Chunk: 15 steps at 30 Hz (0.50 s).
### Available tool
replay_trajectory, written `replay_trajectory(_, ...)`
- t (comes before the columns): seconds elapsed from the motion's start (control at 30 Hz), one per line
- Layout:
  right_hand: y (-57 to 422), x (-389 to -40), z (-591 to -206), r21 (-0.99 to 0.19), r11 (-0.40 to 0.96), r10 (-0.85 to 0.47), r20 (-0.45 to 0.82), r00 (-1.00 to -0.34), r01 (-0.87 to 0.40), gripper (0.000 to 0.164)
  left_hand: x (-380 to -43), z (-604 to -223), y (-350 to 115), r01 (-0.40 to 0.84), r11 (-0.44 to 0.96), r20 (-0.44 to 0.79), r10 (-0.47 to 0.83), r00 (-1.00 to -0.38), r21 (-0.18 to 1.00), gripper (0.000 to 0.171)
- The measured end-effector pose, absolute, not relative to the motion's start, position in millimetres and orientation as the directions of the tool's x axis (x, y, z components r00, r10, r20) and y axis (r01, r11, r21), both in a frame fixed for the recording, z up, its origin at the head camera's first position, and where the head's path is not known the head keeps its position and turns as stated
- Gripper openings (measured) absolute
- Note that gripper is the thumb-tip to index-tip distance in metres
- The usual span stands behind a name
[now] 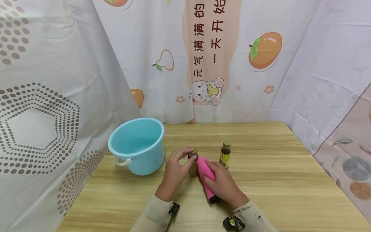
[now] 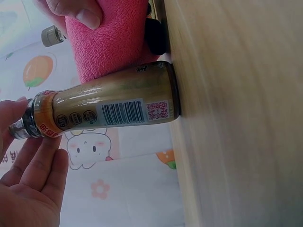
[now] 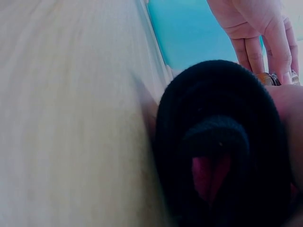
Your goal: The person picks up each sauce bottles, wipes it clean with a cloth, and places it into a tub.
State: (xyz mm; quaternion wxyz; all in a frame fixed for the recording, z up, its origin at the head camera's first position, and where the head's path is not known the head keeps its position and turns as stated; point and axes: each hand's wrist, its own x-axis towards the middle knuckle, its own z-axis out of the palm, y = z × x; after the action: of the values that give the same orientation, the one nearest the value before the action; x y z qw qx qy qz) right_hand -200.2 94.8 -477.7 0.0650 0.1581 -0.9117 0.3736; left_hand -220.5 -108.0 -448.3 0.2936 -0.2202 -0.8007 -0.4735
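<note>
A brown-gold glass bottle [image 2: 113, 99] with a barcode label stands upright on the table. My left hand [image 1: 176, 166] pinches it at the neck, just under the cap, between thumb and fingers. In my right hand [image 1: 222, 182] is a pink terry cloth [image 1: 205, 188], bunched into a roll with a black end [image 3: 213, 99]. The pink cloth lies against the bottle's side in the left wrist view. Behind the right hand stands a small dark bottle [image 1: 225, 154] with a yellow label and a tan cap.
A light blue bucket [image 1: 146, 158] with a white handle stands on the left of the wooden table [image 1: 275, 183]. Printed curtains [image 1: 162, 32] hang behind the table and along both sides.
</note>
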Motion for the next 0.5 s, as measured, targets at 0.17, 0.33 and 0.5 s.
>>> replay_trajectory(0.17,94.5,-200.1,-477.2,-0.656,0.673,-0.232,0.251,-0.940,-0.341,0.064,-221.6,-449.2,-108.6,0.629,0.450,0.676,0.074,-0.734,0.634,0.024)
replay_trajectory(0.33,94.2,-199.8,-476.9,-0.668,0.641,-0.202,0.329,-0.922,-0.379,0.064,-222.4,-449.9,-108.4,0.629,0.437,0.672,0.071,-0.737,0.643,0.024)
replay_trajectory(0.5,94.7,-198.8,-476.3,-0.664,0.548,-0.175,0.504,-0.846,-0.509,0.065,-222.2,-450.4,-108.0,0.639,0.443,0.685,0.073,-0.725,0.629,0.024)
